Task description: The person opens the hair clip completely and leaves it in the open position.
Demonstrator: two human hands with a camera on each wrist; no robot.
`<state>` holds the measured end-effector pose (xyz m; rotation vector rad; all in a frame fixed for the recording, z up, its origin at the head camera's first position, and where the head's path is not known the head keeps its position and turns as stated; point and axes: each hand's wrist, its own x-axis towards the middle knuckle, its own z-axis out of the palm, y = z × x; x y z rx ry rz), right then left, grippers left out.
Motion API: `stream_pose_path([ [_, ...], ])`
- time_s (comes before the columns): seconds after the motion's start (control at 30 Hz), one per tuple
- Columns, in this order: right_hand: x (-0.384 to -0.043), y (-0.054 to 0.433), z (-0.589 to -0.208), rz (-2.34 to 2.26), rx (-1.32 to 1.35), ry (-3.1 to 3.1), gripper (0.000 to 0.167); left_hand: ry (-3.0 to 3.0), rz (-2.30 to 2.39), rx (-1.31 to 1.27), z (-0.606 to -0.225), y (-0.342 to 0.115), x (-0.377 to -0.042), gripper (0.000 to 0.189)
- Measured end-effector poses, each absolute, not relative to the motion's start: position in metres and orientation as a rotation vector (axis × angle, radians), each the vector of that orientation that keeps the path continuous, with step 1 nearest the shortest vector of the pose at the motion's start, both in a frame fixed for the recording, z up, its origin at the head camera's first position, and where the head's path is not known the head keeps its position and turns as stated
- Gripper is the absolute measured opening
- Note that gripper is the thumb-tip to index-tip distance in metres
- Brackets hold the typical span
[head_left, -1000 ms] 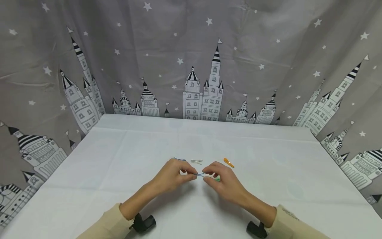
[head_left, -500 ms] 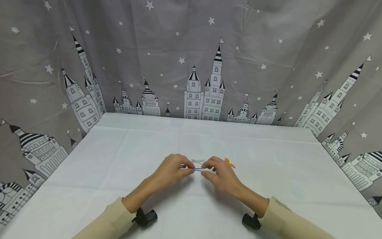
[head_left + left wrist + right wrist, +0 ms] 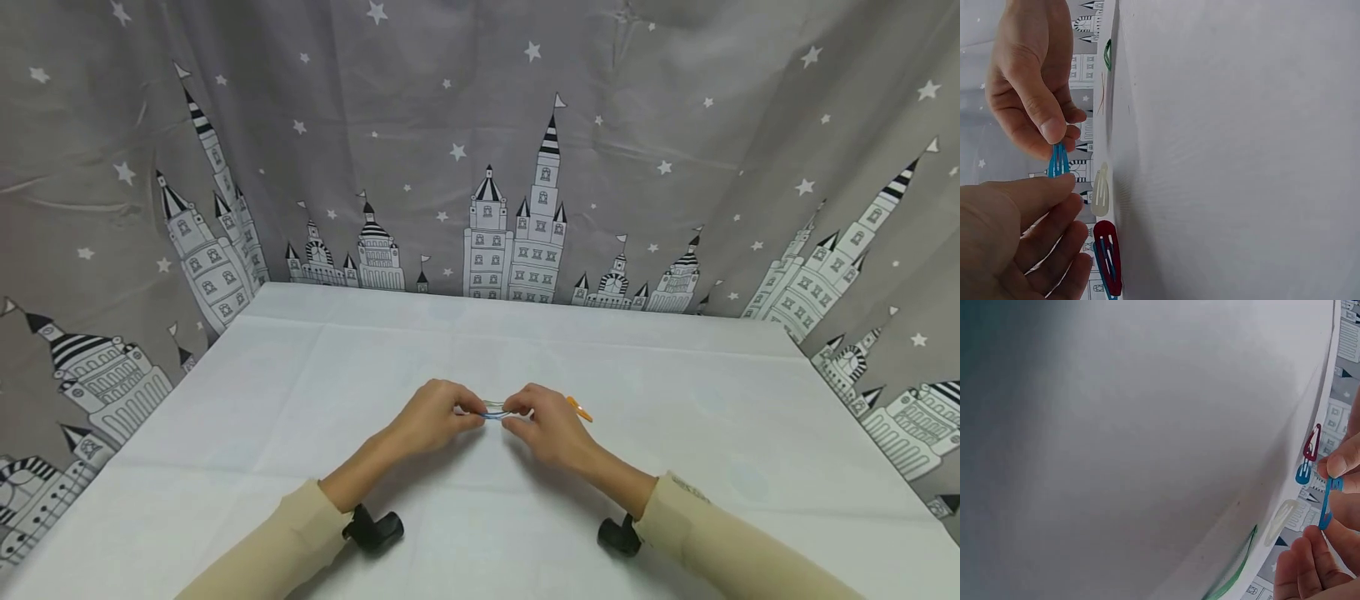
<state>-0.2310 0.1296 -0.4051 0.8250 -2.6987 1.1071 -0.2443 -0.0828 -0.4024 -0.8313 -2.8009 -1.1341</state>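
Above the white table, both hands hold one blue snap hair clip (image 3: 493, 415) between them. My left hand (image 3: 438, 417) pinches one end between thumb and index finger, its other fingers loosely bent in the left wrist view. At the opposite end, my right hand (image 3: 551, 425) pinches the clip with thumb and fingertips. Seen from the side in the right wrist view, the blue clip (image 3: 1326, 503) is slightly bowed, and its strips look apart. Just beyond the hands lies a cream hair clip (image 3: 1101, 192), partly hidden in the head view.
A dark red clip (image 3: 1107, 255) lies over a second blue clip (image 3: 1302, 474) on the left. An orange clip (image 3: 579, 409) sits right of the right hand, and a green clip (image 3: 1108, 55) lies nearby. A grey castle-print curtain (image 3: 375, 125) hangs behind the table.
Both hands have moved away from the body, keeping the blue clip between them. The green clip and the clips at left are now hidden behind the hands in the head view.
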Motion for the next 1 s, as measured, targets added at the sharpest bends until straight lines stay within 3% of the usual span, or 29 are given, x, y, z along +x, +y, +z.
stream_pose_path([
  [1.0, -0.2399, 0.1300, -0.4142, 1.167, 0.700, -2.774, 0.011, -2.829, -1.151, -0.805, -0.4117, -0.0836, -0.2524, 0.007],
])
